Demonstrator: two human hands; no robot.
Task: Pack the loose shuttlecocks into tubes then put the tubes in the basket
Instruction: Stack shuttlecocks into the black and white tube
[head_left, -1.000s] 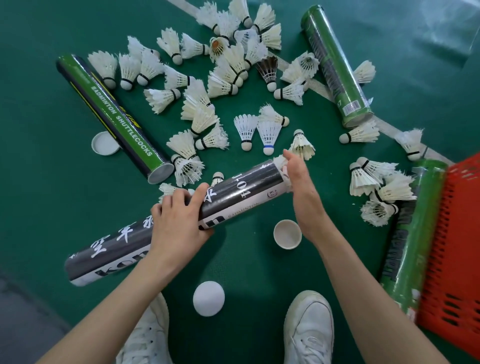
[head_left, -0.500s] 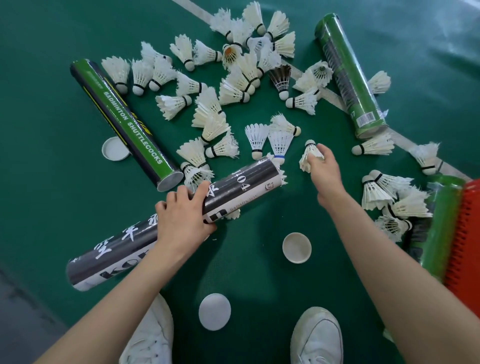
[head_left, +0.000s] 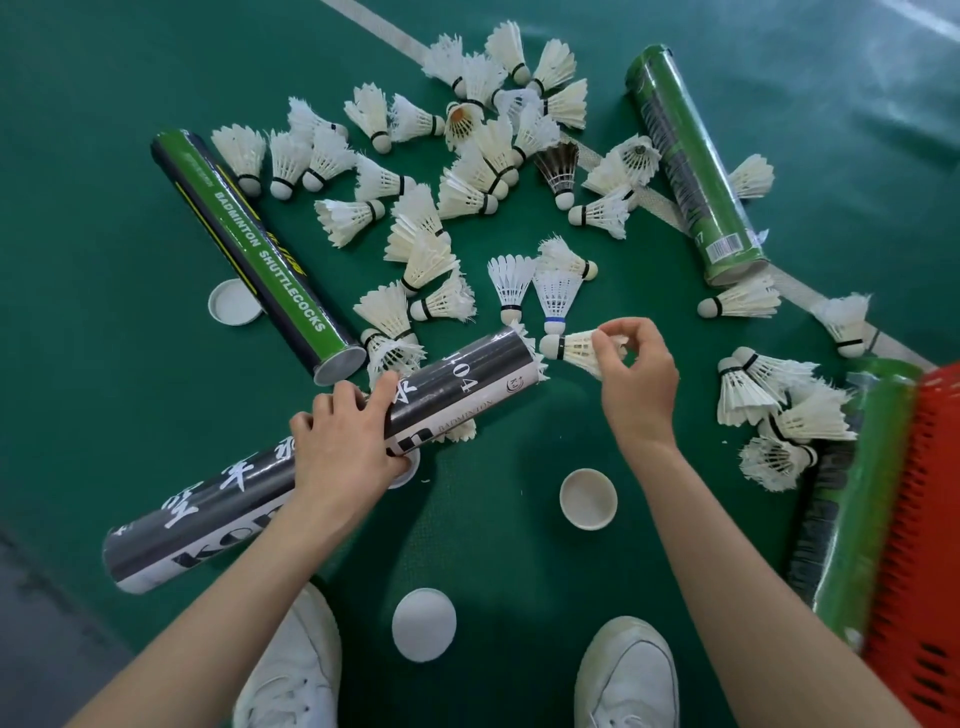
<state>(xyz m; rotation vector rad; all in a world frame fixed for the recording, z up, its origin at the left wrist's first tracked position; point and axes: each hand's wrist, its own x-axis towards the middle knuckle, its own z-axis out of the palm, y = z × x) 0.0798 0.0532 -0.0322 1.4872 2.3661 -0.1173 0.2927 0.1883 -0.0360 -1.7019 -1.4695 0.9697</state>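
My left hand (head_left: 343, 441) is gripping the black-and-white cardboard tube (head_left: 467, 382), its feather-fringed mouth pointing toward 2 o'clock. My right hand (head_left: 639, 379) is pinching a white feathered shuttlecock (head_left: 571, 347), cork just beside that mouth. I am advising cork-first entry, aligned with the bore, seated gently.

At mid-frame the left grip (head_left: 343, 447) holds a black-and-white cardboard tube (head_left: 467, 379) that slants from lower left to centre over the green court floor (head_left: 104, 364). Feather tips poke from its open upper-right end. The right grip (head_left: 636, 374) pinches a white feather shuttlecock (head_left: 571, 347) by its skirt, cork just beside that opening. Loose white shuttlecocks (head_left: 493, 130) litter the upper half. A green tube (head_left: 260, 254) lies at upper left, a second green tube (head_left: 691, 161) at upper right, and a third green tube (head_left: 862, 519) at far right against a red plastic basket (head_left: 930, 519).
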